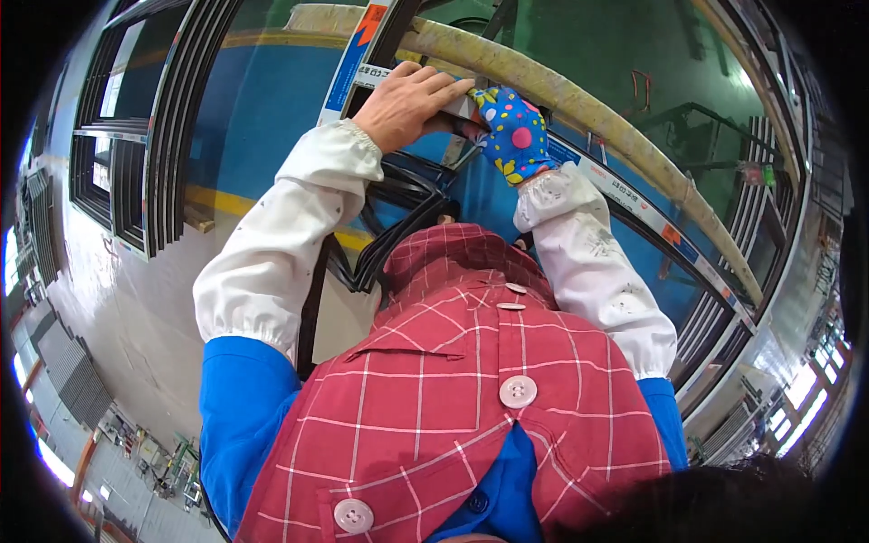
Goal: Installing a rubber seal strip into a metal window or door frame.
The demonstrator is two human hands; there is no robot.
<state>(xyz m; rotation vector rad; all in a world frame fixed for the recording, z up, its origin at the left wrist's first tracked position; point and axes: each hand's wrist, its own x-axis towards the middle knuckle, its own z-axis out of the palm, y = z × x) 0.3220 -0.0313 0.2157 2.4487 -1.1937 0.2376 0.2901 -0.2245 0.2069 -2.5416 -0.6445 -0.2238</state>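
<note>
the bare fingers of the left hand (403, 104) bend over a film-wrapped rail (625, 193) at the upper middle of my view; from here i cannot tell whether they clasp it or only rest on it. just beside them i see the right hand (514, 136), in a blue floral glove, curled at the same rail, its fingertips close to the left ones; its hold, too, i cannot make out. the rail slants down toward the right side. below the hands, black strips (385, 244) loop near the centre. a pale bar (579, 101) arcs across the upper right, and dark frames (181, 136) stand together at upper left. white sleeves (326, 172) lead back to a red checked garment (407, 389) filling the lower middle.
</note>
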